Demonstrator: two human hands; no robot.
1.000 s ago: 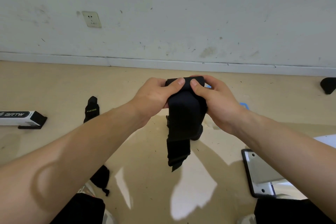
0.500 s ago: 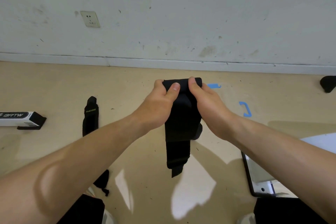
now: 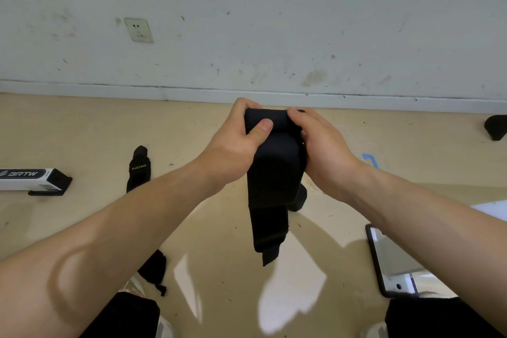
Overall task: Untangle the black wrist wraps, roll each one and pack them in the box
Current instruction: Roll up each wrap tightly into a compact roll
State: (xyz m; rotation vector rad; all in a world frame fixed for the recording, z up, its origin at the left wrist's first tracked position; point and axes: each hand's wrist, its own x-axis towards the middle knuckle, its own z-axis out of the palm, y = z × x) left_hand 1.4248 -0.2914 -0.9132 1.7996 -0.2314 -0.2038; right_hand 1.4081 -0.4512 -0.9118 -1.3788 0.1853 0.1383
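Observation:
A black wrist wrap [image 3: 274,173] hangs in the air in front of me, its top end rolled into a thick roll. My left hand [image 3: 236,143] grips the roll from the left, thumb on its front. My right hand [image 3: 321,145] grips it from the right, fingers curled over the top. The loose tail of the wrap dangles down to about knee height. A second black wrap [image 3: 138,169] with yellow lettering lies flat on the floor at the left. The white and black box [image 3: 30,180] lies on the floor at the far left edge.
A small black pouch [image 3: 153,269] lies on the floor near my left knee. A phone-like device with a black frame [image 3: 389,261] lies at the right. A black object [image 3: 496,126] sits at the far right by the wall. Blue tape [image 3: 370,159] marks the floor.
The roll at the wrap's top has grown thicker and the hanging tail shorter. Both hands have turned over the roll and kept their grip.

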